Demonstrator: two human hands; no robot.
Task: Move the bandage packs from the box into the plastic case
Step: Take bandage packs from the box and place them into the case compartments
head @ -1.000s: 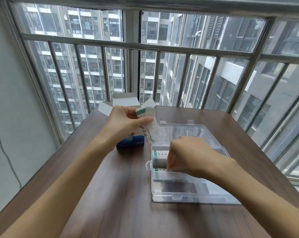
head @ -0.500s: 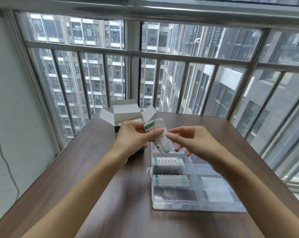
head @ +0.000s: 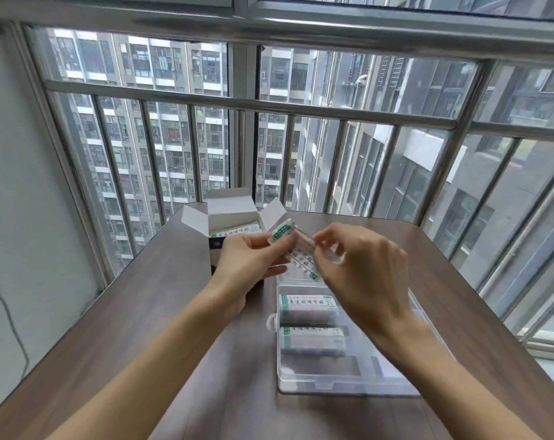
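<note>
My left hand [head: 248, 258] holds a white bandage pack [head: 296, 250] with green print up over the table. My right hand [head: 356, 268] pinches the same pack from its right side. Behind my left hand stands the open cardboard box [head: 228, 211], flaps up, with another pack [head: 236, 230] showing inside. Below my hands lies the open clear plastic case [head: 317, 384]. Two packs lie in its left compartments: one [head: 307, 308] farther from me and one [head: 312, 339] nearer.
The brown wooden table [head: 174, 328] stands against a window with a metal railing [head: 269, 106]. A grey wall with a thin cable [head: 5, 315] runs along the left. The case's lid [head: 428, 315] lies flat under my right forearm.
My right hand left the case and rose to the pack held in my left hand, now pinching it. The view tilted up slightly.
</note>
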